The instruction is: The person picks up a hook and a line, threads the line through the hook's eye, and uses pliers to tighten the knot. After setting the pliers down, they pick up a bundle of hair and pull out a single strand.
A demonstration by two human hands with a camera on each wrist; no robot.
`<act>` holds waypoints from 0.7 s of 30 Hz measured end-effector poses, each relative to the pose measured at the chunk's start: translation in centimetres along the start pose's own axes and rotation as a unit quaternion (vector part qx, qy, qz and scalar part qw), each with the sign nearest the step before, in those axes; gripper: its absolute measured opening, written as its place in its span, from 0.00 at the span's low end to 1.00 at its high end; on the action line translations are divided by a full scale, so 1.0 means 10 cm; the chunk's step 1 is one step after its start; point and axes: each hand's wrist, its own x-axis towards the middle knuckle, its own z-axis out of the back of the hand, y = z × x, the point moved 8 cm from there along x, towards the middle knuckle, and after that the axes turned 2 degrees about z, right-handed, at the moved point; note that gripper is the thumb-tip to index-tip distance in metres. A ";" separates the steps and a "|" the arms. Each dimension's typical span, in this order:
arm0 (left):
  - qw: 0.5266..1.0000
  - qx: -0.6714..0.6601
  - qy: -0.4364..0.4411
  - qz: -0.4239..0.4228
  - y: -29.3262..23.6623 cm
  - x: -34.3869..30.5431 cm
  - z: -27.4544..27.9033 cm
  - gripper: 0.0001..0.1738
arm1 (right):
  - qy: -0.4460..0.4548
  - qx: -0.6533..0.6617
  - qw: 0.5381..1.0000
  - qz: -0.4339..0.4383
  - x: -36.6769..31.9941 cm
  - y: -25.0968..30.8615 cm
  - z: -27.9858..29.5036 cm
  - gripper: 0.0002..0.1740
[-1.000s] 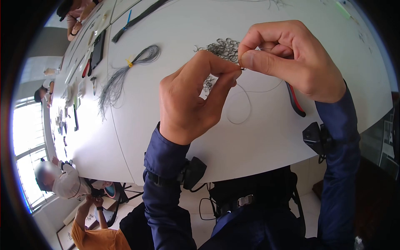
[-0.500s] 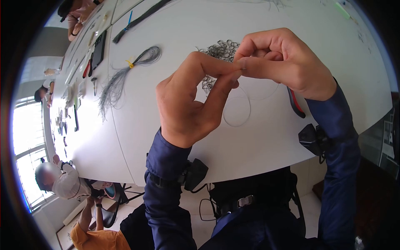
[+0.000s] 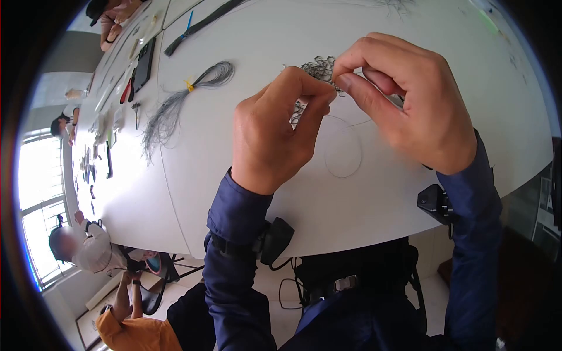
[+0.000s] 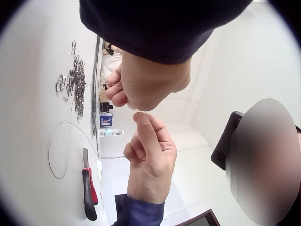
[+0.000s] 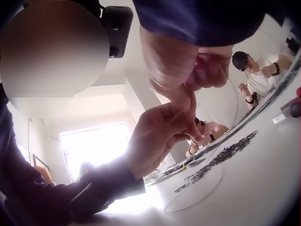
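In the head view my left hand (image 3: 275, 131) pinches a small metal piece between thumb and forefinger, mostly hidden by the fingertips. My right hand (image 3: 415, 102) pinches a thin grey wire (image 5: 237, 101) right at the left fingertips. From the right hand's curled fingers the wire hangs down in the right wrist view and lies in a loose loop (image 3: 345, 177) on the table. Behind the hands is a pile of small curved metal pieces (image 3: 319, 69), partly covered by them. Red-and-black pliers (image 4: 88, 188) lie near the right hand in the left wrist view.
A bundle of grey wire (image 3: 167, 114) with a yellow tie lies on the white table (image 3: 263, 228) to the left. Farther back is a darker bundle (image 3: 205, 23) with a blue tie. Tools and a black phone-like slab (image 3: 144, 64) lie beyond. Other people sit around.
The right hand closed in on the left fingertips, then turned, its wrist dropping toward me and now covering the pliers in the head view. The wire loop has shifted slightly right.
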 end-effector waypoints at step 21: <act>0.996 -0.037 -0.067 0.033 0.10 -0.01 0.12 0.04 | 0.082 0.089 0.982 -0.143 -0.07 -0.18 -0.17 0.05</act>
